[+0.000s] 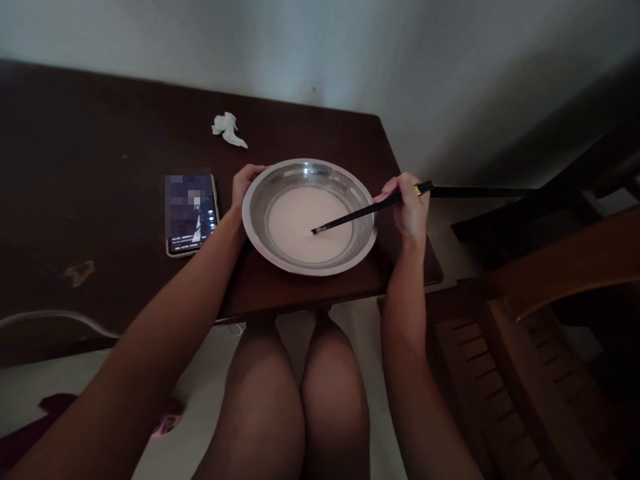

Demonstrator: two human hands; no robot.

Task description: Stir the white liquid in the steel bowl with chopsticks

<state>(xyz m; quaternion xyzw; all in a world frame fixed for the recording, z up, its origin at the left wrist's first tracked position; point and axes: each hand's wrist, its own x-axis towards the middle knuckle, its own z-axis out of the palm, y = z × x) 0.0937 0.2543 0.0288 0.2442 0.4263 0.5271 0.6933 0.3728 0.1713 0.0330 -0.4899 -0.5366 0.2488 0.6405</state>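
Observation:
A wide metal bowl (257, 241) rests near the front right edge of a dark wooden table. Milky, pale pinkish liquid (300, 220) covers its bottom. My left hand (245, 185) grips the bowl's left rim, its fingers partly hidden behind the metal. On the other side, my right hand (410, 207) is closed around black chopsticks (357, 215) with a gold band near the top. They slant down to the left over the bowl, and their tips meet the liquid's surface. Whether there are one or two sticks is hard to make out.
Left of the bowl lies a phone (193, 213) with its screen lit. A crumpled white tissue (229, 128) sits farther back on the table (125, 120). A white cable (65, 315) runs along the front left. To the right stands a wooden chair (480, 373); a wall (310, 60) closes the back.

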